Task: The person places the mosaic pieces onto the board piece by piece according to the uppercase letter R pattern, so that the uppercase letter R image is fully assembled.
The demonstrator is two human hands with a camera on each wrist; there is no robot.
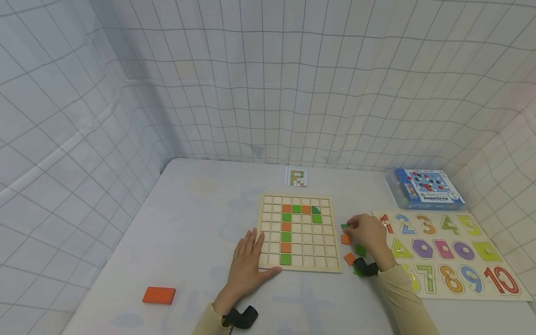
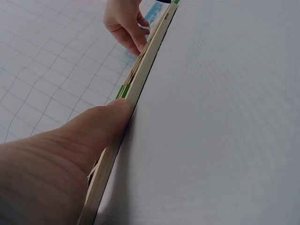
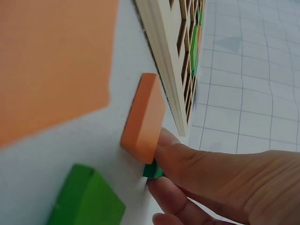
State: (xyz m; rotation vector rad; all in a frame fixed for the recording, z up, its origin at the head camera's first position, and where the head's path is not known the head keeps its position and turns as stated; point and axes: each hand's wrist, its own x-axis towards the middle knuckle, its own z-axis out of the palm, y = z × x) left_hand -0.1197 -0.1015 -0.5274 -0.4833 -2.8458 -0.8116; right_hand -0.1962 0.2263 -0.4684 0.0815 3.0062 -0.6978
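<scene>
My left hand (image 1: 246,267) lies at the lower left corner of a wooden grid board (image 1: 310,268), fingers extended over its left side and thumb along the front edge. Orange and green square tiles form a column and a top row in the board, with a dark green rounded piece (image 1: 316,211) at the row's right end. Just right of the board, my right hand (image 1: 368,232) pinches a small green tile (image 3: 152,169) between thumb and fingers, mostly hidden by them. An orange tile (image 1: 345,239) lies right beside those fingertips.
More loose tiles, including a green tile (image 1: 360,250) and an orange tile (image 1: 349,259), lie under the right wrist. A pattern card (image 1: 295,177) sits behind the board. At right are a number puzzle board (image 1: 423,256) and a blue box (image 1: 427,188); an orange block (image 1: 159,295) lies front left.
</scene>
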